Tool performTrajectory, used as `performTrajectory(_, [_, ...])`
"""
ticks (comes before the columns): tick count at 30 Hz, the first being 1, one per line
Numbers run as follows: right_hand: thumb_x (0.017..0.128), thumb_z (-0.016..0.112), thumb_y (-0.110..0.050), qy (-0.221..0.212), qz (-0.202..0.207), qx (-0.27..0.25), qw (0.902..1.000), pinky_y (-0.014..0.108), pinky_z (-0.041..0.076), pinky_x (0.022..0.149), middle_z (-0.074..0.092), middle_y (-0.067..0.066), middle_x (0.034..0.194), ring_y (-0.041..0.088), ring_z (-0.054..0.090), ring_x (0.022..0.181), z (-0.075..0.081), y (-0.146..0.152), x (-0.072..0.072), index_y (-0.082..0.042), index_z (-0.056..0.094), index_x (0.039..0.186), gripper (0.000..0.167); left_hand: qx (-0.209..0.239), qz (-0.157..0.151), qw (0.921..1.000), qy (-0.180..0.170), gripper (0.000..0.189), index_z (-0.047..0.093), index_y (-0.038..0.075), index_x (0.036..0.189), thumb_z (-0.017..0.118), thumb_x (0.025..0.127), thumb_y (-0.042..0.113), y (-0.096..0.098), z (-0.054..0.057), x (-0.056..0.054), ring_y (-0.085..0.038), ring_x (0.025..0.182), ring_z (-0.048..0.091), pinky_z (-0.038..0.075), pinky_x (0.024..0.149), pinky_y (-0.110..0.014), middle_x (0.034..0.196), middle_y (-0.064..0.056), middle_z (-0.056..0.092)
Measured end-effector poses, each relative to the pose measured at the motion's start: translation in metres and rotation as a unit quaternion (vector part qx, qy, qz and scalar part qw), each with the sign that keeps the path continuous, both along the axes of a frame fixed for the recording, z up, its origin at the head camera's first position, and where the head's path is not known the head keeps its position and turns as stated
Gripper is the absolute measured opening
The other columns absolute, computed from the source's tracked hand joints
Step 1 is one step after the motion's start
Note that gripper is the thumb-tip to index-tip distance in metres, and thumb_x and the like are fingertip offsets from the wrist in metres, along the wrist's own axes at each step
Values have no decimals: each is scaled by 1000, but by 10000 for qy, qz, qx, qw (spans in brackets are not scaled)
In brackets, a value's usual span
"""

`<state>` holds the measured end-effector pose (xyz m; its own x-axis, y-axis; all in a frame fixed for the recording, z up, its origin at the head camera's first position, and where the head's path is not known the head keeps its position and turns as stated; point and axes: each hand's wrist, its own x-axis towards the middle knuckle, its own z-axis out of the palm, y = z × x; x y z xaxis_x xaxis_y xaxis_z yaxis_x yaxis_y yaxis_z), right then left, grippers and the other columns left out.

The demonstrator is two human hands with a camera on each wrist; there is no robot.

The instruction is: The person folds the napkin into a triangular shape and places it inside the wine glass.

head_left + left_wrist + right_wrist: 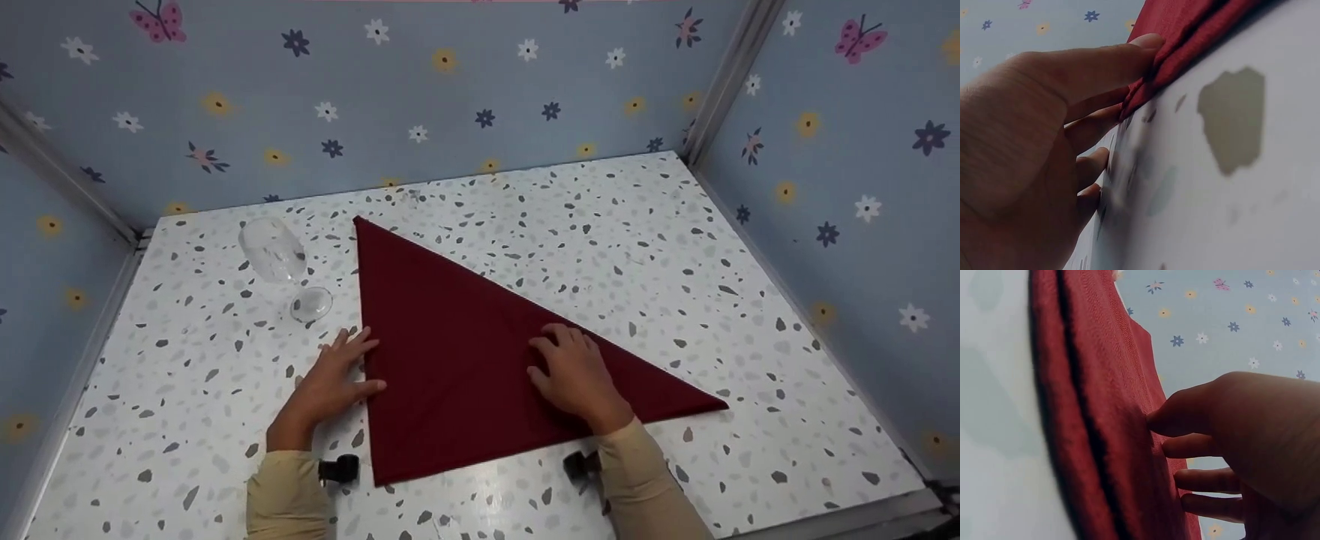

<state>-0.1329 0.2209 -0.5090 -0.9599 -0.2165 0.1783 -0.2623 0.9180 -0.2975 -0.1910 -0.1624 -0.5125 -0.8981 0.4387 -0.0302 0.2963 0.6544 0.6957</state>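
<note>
A dark red cloth napkin (450, 360) lies folded into a triangle on the table, one sharp corner at the back left and another at the right. At its left edge is my left hand (330, 386), fingers spread, with the thumb and a fingertip touching the fabric. The left wrist view shows that thumb (1145, 42) resting on the layered edge. My right hand (574, 371) rests its fingertips on the right part of the napkin, fingers slightly bent. In the right wrist view the fingertips (1171, 447) touch the upper surface, and stacked fabric layers show at the edge.
A clear stemmed glass (274, 251) lies on its side at the back left, its round foot (311, 304) toward my left hand. The speckled white table (750, 450) is bordered by blue flowered panels (480, 82) at the back and both sides.
</note>
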Motion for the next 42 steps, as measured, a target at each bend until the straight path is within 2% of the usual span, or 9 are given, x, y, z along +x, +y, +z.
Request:
performTrajectory(8, [92, 71, -27, 198, 129, -112, 9997, 56, 42, 99, 55, 15, 133, 34, 52, 121, -1, 1, -3, -8, 68, 124, 37, -153, 92, 9998, 105, 72, 46, 0, 148, 76, 89, 28, 0, -4, 0, -42, 150, 8, 2, 119, -56, 161, -14, 30])
performTrajectory(17, [95, 69, -28, -98, 11, -227, 9997, 56, 38, 104, 54, 12, 136, 32, 49, 125, 4, 9, -5, -10, 67, 127, 37, -169, 99, 9996, 192, 70, 47, -1, 147, 77, 89, 26, 9, -5, -3, -44, 150, 8, 1, 119, -57, 160, -15, 31])
performTrajectory(22, [94, 70, -28, -204, -74, -385, 9990, 54, 38, 105, 54, 12, 136, 32, 49, 126, 2, 11, -7, -8, 67, 127, 39, -151, 146, 9995, 239, 70, 48, -1, 147, 77, 89, 26, 8, -5, -1, -44, 149, 9, 2, 119, -58, 160, -15, 31])
performTrajectory(33, [94, 70, -24, -21, -85, -606, 9981, 47, 42, 104, 57, 15, 133, 33, 52, 125, 3, 16, -9, -5, 68, 124, 36, -250, 345, 9983, 394, 73, 48, 0, 147, 78, 88, 30, 9, -10, -3, -42, 149, 13, 7, 119, -56, 160, -15, 32])
performTrajectory(36, [94, 70, -24, 149, -93, -638, 9978, 45, 46, 100, 62, 14, 127, 31, 57, 120, 5, 18, -6, -6, 69, 122, 34, -329, 390, 9979, 399, 72, 49, 0, 146, 78, 88, 30, 11, -8, -3, -42, 149, 16, 10, 119, -55, 159, -15, 34])
performTrajectory(42, [93, 71, -25, 310, -162, -587, 9977, 47, 48, 95, 66, 10, 121, 30, 60, 115, 5, 21, -2, -8, 71, 120, 32, -793, 524, 9948, 356, 71, 50, 2, 145, 78, 88, 33, 14, 6, 9, -45, 144, 28, 30, 110, -61, 154, -17, 41])
